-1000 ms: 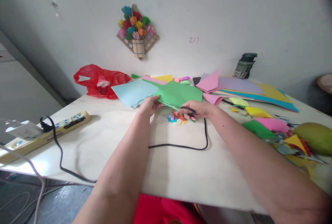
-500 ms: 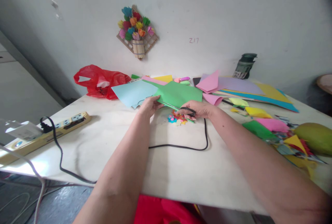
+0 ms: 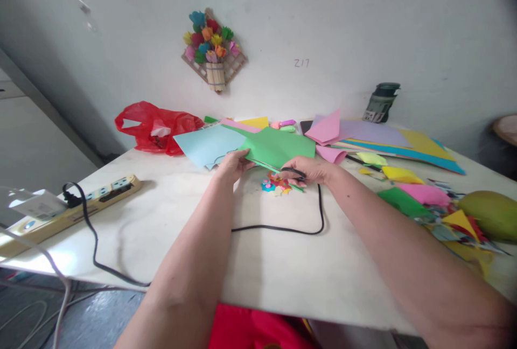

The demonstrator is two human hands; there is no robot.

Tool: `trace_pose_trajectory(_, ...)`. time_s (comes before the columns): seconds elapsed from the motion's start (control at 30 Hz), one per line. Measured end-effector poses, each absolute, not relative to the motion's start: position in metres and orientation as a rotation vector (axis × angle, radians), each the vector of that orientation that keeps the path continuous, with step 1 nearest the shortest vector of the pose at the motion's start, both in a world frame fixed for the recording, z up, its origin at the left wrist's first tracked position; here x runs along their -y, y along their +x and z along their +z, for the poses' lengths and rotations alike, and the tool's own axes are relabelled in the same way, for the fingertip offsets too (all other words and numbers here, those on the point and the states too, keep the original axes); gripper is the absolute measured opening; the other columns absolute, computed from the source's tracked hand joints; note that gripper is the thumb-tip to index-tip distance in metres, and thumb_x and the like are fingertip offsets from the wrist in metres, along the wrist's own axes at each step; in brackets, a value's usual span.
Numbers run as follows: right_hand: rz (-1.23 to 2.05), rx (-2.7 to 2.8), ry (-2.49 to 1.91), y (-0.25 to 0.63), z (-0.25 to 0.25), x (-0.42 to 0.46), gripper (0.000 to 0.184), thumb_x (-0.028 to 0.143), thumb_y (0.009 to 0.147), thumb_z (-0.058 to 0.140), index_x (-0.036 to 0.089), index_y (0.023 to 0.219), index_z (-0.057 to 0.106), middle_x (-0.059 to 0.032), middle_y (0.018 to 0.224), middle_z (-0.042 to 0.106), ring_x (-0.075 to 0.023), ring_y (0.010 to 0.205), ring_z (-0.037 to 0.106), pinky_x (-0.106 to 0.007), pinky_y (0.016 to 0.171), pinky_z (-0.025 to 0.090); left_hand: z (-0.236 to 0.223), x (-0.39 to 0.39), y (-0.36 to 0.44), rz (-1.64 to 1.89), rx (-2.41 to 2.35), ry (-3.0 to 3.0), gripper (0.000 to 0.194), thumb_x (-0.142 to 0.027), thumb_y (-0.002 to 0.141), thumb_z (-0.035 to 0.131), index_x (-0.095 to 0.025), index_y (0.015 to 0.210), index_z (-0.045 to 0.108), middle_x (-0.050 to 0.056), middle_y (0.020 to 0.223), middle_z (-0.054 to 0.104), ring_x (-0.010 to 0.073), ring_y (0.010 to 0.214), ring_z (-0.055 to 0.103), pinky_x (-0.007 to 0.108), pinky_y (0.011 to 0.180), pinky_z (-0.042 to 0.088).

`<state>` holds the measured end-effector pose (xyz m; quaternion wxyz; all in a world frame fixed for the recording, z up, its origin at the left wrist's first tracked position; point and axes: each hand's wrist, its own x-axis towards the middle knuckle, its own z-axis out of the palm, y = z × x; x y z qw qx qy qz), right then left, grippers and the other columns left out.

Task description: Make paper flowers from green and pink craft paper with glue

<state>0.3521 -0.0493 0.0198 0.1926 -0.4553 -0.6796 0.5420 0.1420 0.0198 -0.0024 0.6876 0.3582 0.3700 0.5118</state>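
Note:
My left hand [image 3: 237, 164] pinches the near left corner of a green sheet of paper [image 3: 278, 147]. Black-handled scissors [image 3: 294, 172] are gripped in my right hand [image 3: 307, 168], their blades along the near edge of that sheet. Below the paper lies a small heap of colourful paper cutouts [image 3: 277, 183] in red, blue and yellow. A light blue sheet [image 3: 210, 143] rests just behind my left hand. Part of the scissors is hidden by my fingers.
A black cord [image 3: 278, 227] loops across the table before the cutouts. At left sit a power strip [image 3: 97, 198] and a red plastic bag [image 3: 177, 123]. Stacked coloured paper [image 3: 383, 136] and scraps [image 3: 424, 195] cover the right side, beside a green rounded object [image 3: 490, 214].
Both hands stay in nearly the same place on the green sheet. A thin strip seen along its near edge earlier looks less distinct now.

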Motion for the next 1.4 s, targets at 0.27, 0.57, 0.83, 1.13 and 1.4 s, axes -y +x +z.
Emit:
trace_pose_trajectory(0.27,1.494,1.901,-1.294,0.352,0.022,0.051,0.035,0.043,0.061,0.068,0.011,0.06,0.052,0.004,0.043,0.049,-0.002,0.032,0.036,-0.017,0.032,0.023,-0.002,-0.019,0.141,1.142,-0.796,0.81,0.004,-0.012,0.073,0.055,-0.009,0.073,0.057,0.005,0.06,0.062,0.0126,0.052,0.06,0.021,0.048,0.052)
trace_pose_trajectory(0.57,1.484,1.877,-1.297,0.356,0.029,0.054,0.034,0.041,0.06,0.069,0.012,0.059,0.052,0.0044,0.044,0.049,-0.0023,0.032,0.036,-0.018,0.033,0.024,-0.001,-0.02,0.132,1.093,-0.815,0.917,0.011,-0.018,0.074,0.055,-0.008,0.073,0.06,0.013,0.066,0.066,0.0196,0.064,0.065,0.024,0.054,0.054)
trace_pose_trajectory(0.83,1.506,1.881,-1.307,0.357,0.03,0.054,0.037,0.044,0.061,0.069,0.012,0.06,0.049,0.0036,0.046,0.05,-0.0021,0.033,0.037,-0.016,0.033,0.024,-0.006,-0.021,0.133,1.117,-0.797,0.985,0.01,-0.018,0.071,0.059,-0.008,0.07,0.06,0.012,0.067,0.067,0.0206,0.065,0.066,0.025,0.054,0.054)
trace_pose_trajectory(1.13,1.527,1.865,-1.328,0.356,0.028,0.052,0.041,0.049,0.061,0.068,0.013,0.062,0.049,0.0032,0.047,0.05,-0.002,0.033,0.037,-0.016,0.03,0.021,-0.005,-0.02,0.136,1.11,-0.804,0.942,0.008,-0.018,0.07,0.061,-0.01,0.07,0.06,0.01,0.066,0.066,0.0198,0.062,0.066,0.024,0.051,0.054)
trace_pose_trajectory(1.4,1.525,1.874,-1.301,0.357,0.026,0.05,0.039,0.047,0.062,0.068,0.014,0.061,0.049,0.0037,0.046,0.049,-0.0019,0.032,0.036,-0.016,0.031,0.022,-0.004,-0.019,0.137,1.112,-0.783,0.96,0.008,-0.016,0.072,0.058,-0.009,0.069,0.058,0.011,0.066,0.065,0.0206,0.061,0.066,0.024,0.049,0.054)
